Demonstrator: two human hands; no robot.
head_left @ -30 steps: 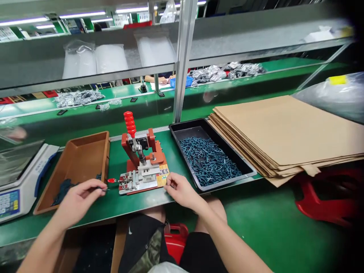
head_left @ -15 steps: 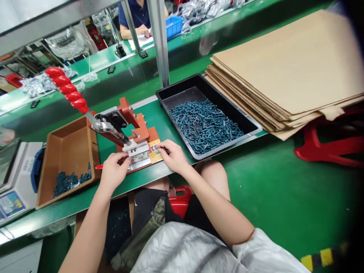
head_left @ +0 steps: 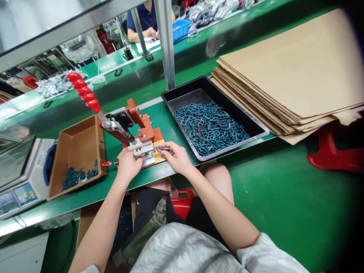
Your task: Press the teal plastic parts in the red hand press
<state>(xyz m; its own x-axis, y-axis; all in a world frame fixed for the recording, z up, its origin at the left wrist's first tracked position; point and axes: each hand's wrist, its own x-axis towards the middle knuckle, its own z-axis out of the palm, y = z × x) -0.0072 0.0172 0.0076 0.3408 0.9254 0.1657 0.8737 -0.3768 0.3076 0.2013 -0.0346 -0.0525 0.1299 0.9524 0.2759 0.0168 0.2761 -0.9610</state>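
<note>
A small orange hand press point(head_left: 133, 131) with a red ribbed lever point(head_left: 83, 93) stands on the green bench. My left hand point(head_left: 128, 163) is curled against the front of its metal fixture point(head_left: 140, 149). At the fixture's right side, my right hand point(head_left: 174, 155) pinches a small dark teal part point(head_left: 160, 148). What the left fingers hold is hidden.
A black tray point(head_left: 257, 127) of dark teal parts lies right of the press. A brown tray point(head_left: 76, 151) with a few parts and a scale point(head_left: 19, 174) stand left. Stacked cardboard sheets point(head_left: 292, 72) lie right. Another person point(head_left: 143, 19) works across the line.
My left hand left the small red-tipped lever and went right to the fixture front. My right hand closed in on the fixture. The view tilted down.
</note>
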